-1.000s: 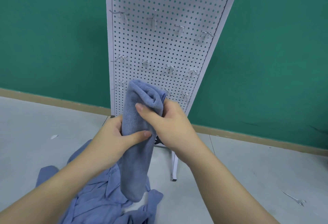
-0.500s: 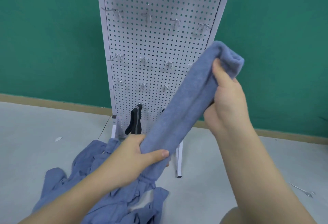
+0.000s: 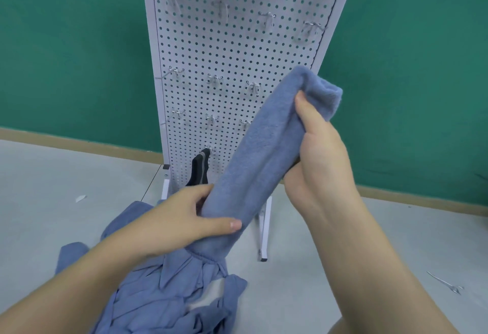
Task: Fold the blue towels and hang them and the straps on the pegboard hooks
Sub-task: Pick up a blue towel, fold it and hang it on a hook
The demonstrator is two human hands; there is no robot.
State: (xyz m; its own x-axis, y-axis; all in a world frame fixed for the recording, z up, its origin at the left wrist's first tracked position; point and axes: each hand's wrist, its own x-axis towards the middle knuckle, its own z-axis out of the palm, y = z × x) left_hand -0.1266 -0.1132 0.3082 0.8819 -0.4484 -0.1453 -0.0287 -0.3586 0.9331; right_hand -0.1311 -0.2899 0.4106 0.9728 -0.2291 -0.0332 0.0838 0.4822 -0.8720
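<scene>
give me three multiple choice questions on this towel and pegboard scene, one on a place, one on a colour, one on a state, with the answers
1. Where does the dark strap hang?
A. on a hook low on the pegboard
B. on the top row of hooks
C. over the person's forearm

2. What colour is the wall behind the pegboard?
A. white
B. green
C. yellow

3. How is the folded towel held?
A. it hangs on a hook, hands off
B. the left hand alone holds it
C. both hands hold it, one at each end

Answers:
1 A, the strap dangles from a hook near the board's foot.
2 B, green shows on both sides of the board.
3 C, the left hand grips the lower end and the right hand the upper end.
</scene>
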